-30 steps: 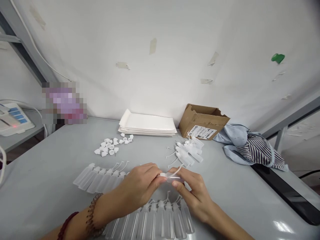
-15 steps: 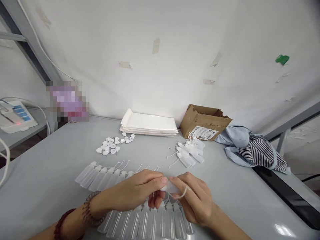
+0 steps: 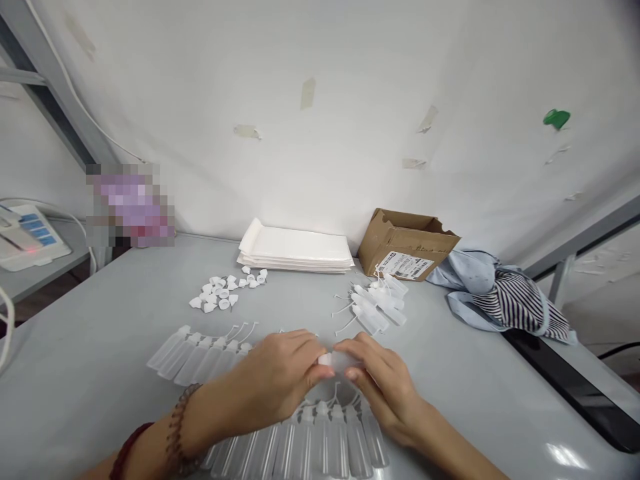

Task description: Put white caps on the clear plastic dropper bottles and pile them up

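Between my hands lies a small translucent plastic bottle (image 3: pixel 344 362), held sideways just above the table. My left hand (image 3: pixel 277 377) pinches the white cap (image 3: pixel 325 359) at its left end with thumb and fingers. Around the bottle's body curl the fingers and thumb of my right hand (image 3: pixel 385 383). Below my hands is a front row of similar bottles (image 3: pixel 323 443), lying side by side with white tops and thin straps. A second row of bottles (image 3: pixel 193 357) reaches out left from behind my left hand, which hides part of it.
Loose white caps (image 3: pixel 223 291) lie in a group farther back, and a small pile of strapped bottles (image 3: pixel 375 307) is at the right. White padded envelopes (image 3: pixel 300 247), a cardboard box (image 3: pixel 405 247) and bundled cloth (image 3: pixel 520 300) line the back. A black bar (image 3: pixel 575 393) lies at right.
My left hand has turned over the cap, its fingers now on top and thumb below. My right fingers have straightened along the bottle, and the thin strap beside it no longer shows.
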The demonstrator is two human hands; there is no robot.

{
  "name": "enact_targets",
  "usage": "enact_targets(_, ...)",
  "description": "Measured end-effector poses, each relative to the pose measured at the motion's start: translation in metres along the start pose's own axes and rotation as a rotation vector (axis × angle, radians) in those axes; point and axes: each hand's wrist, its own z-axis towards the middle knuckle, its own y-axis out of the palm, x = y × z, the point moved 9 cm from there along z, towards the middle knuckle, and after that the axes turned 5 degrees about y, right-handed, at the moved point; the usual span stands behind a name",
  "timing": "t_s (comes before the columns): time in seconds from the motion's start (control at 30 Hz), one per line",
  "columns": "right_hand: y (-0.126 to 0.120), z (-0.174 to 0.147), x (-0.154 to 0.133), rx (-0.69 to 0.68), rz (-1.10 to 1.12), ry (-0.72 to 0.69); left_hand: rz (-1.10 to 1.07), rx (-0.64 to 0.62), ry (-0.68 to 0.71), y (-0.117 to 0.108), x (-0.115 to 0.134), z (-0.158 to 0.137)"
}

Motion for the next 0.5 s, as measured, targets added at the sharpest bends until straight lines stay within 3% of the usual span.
enact_targets(0.1, 0.001, 0.0, 0.009, -0.006, 0.114, 0.101, 0.442, 0.152, 0.262, -0.003, 0.021, -0.004)
enact_targets(0.2, 0.002, 0.001, 0.015, -0.012, 0.143, 0.16, 0.457, 0.18, 0.277, -0.003, 0.021, -0.005)
enact_targets(0.3, 0.003, 0.001, 0.011, 0.005, 0.1, 0.108, 0.099, 0.071, 0.047, 0.0, 0.001, -0.002)
enact_targets(0.4, -0.001, -0.004, -0.006, 0.101, -0.063, -0.091, -0.33, -0.026, -0.247, 0.01, -0.019, -0.005)
enact_targets(0.5, -0.002, -0.012, -0.022, 0.208, -0.289, -0.287, -0.697, -0.112, -0.408, 0.023, -0.022, -0.008)
